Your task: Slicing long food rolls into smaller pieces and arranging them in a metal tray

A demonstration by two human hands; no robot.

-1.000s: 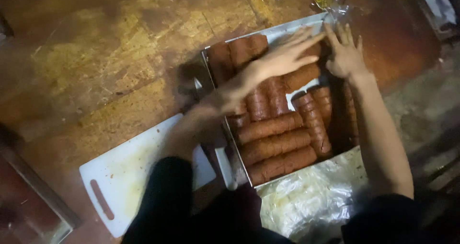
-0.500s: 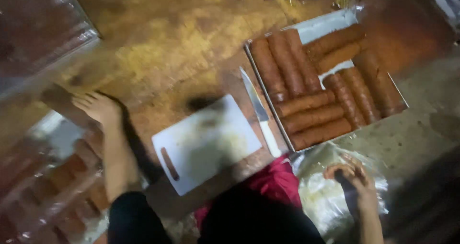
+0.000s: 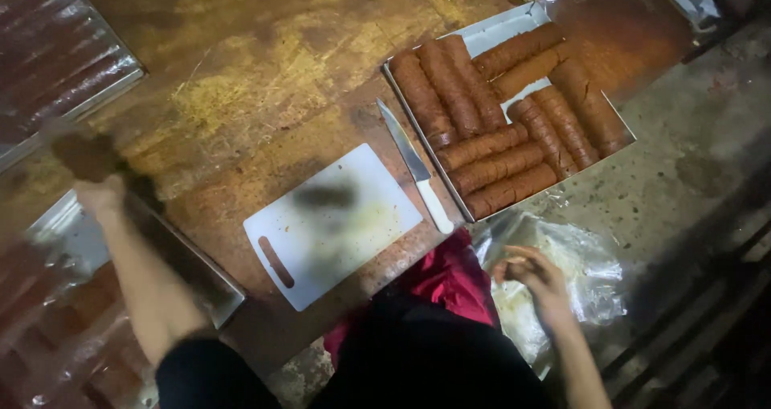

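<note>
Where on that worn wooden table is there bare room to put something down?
The widest bare patch of the worn wooden table lies above the white plastic cutting board, between the ribbed metal tray and the white tray of brown sausage rolls. The white-handled knife crowds the gap beside the board.

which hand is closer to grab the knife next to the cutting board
Right, probably. The right hand rests on the plastic bag just below the knife handle, while the left hand is far across the table, raised with something dark and blurred.
</note>
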